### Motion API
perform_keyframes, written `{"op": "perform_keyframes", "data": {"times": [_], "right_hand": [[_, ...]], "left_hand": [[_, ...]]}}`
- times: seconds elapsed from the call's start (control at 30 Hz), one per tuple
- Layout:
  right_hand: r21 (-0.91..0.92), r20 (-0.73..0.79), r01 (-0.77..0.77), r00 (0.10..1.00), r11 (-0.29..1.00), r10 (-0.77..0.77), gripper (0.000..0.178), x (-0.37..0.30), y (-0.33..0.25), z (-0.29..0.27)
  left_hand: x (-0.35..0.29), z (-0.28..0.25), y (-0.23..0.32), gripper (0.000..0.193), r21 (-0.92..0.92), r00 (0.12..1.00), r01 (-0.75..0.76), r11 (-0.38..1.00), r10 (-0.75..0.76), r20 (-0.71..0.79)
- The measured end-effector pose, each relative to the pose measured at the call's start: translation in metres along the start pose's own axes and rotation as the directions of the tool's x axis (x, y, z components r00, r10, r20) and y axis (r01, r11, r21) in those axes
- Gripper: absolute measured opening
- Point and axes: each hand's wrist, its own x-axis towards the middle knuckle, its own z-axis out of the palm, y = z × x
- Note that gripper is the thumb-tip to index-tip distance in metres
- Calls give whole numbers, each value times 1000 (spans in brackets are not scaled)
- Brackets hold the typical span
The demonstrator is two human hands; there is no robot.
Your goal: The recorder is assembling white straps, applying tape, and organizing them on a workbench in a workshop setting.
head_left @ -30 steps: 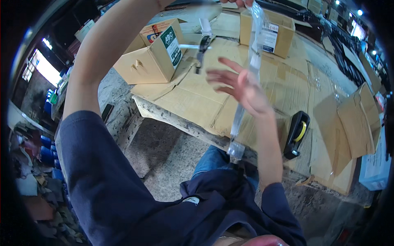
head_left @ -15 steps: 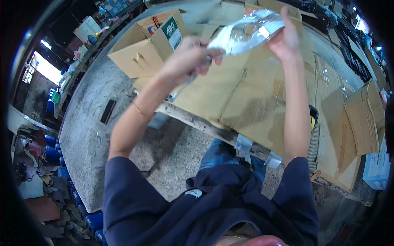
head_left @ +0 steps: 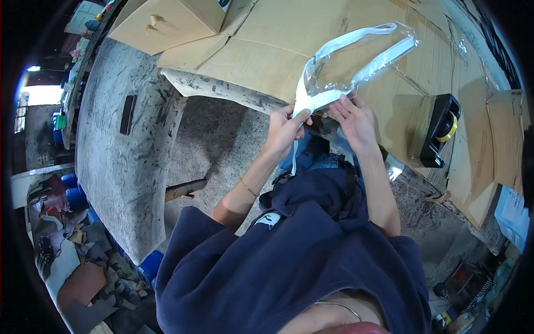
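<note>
A white strap (head_left: 336, 43) is bent into a long loop, with clear plastic film (head_left: 384, 65) around part of it. My left hand (head_left: 285, 132) pinches the strap where its two sides meet, just over the front edge of the table. From below that grip a thin white end hangs toward my lap. My right hand (head_left: 356, 123) holds the lower side of the loop by its fingertips, close to my left. The far part of the loop lies over the cardboard-covered table (head_left: 267, 53).
At far left stands an open cardboard box (head_left: 172, 22). A black phone-like slab (head_left: 128, 114) rests on the grey side table (head_left: 105, 172). To the right are a black tape dispenser (head_left: 435, 146) with yellow tape and another carton (head_left: 506, 139). Scraps (head_left: 83, 284) litter the lower left floor.
Both hands have come down and nearer my body with the strap. It now hangs as an open loop instead of a bundle. My view has shifted, showing the tape dispenser fully.
</note>
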Motion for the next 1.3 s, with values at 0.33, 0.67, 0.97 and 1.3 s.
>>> {"op": "perform_keyframes", "data": {"times": [0.33, 0.67, 0.97, 1.3], "right_hand": [[-855, 506, 497, 743, -146, -438, 31, -47, -22, 25], [-712, 689, 674, 615, -198, -383, 27, -37, -12, -5], [-971, -178, -232, 566, 52, -805, 23, -148, -134, -123], [-699, -376, -55, 876, 713, -301, 14, -138, -155, -158]], "left_hand": [[-8, 8, -15, 13, -12, 999, -24, 1000, 24, -49], [-12, 29, -22, 13, -35, 997, -66, 997, 64, -48], [-2, 19, -27, 13, 14, 991, -128, 992, 128, -49], [-1, 23, -33, 12, 60, 987, -151, 987, 154, -40]]}}
